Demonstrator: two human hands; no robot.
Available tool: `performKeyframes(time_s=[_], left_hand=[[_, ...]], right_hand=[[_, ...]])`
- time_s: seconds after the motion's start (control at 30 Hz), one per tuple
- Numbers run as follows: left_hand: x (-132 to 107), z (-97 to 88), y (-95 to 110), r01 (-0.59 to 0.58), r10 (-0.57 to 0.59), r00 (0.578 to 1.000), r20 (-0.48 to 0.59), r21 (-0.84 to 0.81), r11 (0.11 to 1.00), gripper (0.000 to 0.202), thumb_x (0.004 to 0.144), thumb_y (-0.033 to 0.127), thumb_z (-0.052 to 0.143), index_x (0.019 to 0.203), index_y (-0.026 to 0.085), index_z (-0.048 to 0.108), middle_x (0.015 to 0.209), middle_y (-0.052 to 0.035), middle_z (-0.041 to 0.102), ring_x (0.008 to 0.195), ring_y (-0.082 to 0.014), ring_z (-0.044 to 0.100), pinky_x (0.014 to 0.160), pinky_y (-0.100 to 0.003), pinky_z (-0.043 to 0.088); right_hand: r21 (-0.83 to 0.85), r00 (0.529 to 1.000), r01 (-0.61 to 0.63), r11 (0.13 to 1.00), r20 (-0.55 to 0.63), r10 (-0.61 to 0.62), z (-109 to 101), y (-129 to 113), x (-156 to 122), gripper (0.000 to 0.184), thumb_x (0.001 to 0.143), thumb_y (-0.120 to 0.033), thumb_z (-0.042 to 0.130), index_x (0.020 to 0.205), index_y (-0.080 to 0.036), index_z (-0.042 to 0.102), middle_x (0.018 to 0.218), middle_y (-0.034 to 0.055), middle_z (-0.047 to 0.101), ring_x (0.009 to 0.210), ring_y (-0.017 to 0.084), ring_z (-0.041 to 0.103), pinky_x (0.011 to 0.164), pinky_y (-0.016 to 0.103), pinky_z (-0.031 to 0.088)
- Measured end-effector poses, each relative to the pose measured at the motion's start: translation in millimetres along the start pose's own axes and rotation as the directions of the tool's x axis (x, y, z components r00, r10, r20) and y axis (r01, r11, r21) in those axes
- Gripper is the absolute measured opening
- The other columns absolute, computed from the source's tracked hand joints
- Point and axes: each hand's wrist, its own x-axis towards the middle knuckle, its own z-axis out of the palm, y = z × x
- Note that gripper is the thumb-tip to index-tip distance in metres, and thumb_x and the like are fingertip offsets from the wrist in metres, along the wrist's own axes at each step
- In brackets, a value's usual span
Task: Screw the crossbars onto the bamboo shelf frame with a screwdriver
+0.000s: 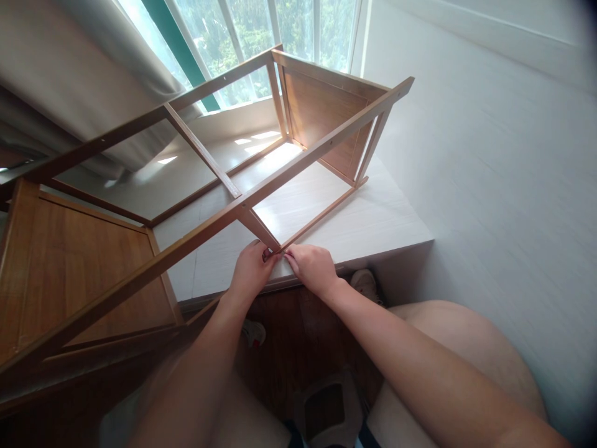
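Observation:
A brown wooden frame point(293, 163), with long rails, crossbars and panels at both ends, lies on its side across a pale ledge. My left hand point(254, 266) is closed at the near lower joint, its fingers curled round the wood where a short crossbar point(261, 229) meets the lower rail point(321, 218). Right beside it, my right hand point(311, 266) is closed in a pinch at the same joint. Whatever lies between the right fingertips is too small or hidden to make out. Both hands sit just over the ledge's front edge.
The ledge point(387, 218) runs under the frame to a white wall point(504, 155) on the right. Behind are a barred window point(252, 31) and a grey curtain point(88, 74). Below, shoes point(366, 286) and a small stool point(326, 404) stand on a dark floor.

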Motion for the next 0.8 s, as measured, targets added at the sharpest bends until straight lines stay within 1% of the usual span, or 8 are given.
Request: performKeyframes(time_s=[0.43, 0.63, 0.8], left_hand=[[1.0, 0.9, -1.3, 0.012, -0.012, 1.0, 0.019, -0.002, 1.0, 0.011, 0.082, 0.029, 0.064, 0.081, 0.019, 0.065, 0.081, -0.0026, 0.062, 0.077, -0.019, 0.056, 0.067, -0.029, 0.038], [0.2, 0.1, 0.1, 0.015, -0.015, 1.0, 0.012, 0.003, 1.0, 0.011, 0.082, 0.03, 0.064, 0.081, 0.019, 0.065, 0.081, -0.0026, 0.062, 0.077, -0.0192, 0.055, 0.067, -0.029, 0.037], [-0.7, 0.3, 0.5, 0.017, -0.017, 1.0, 0.011, 0.002, 1.0, 0.011, 0.082, 0.029, 0.063, 0.081, 0.019, 0.064, 0.08, -0.0025, 0.062, 0.076, -0.0188, 0.055, 0.066, -0.029, 0.037]], right_hand=[[-0.015, 1.0, 0.015, 1.0, 0.01, -0.014, -4.7, -0.9, 1.1, 0.029, 0.103, -0.037, 0.039, 0.093, -0.022, 0.062, 0.092, 0.0035, 0.073, 0.086, 0.02, 0.066, 0.067, 0.03, 0.037], [-0.022, 1.0, 0.004, 1.0, 0.004, -0.004, -5.5, -3.1, 1.3, 0.026, 0.102, -0.038, 0.041, 0.095, -0.023, 0.062, 0.092, 0.003, 0.073, 0.086, 0.021, 0.066, 0.066, 0.03, 0.038], [-0.013, 1.0, 0.011, 1.0, 0.025, -0.011, -10.9, -5.0, 2.2, 0.023, 0.101, -0.033, 0.041, 0.1, -0.025, 0.062, 0.094, 0.0029, 0.073, 0.086, 0.021, 0.067, 0.065, 0.03, 0.039]])
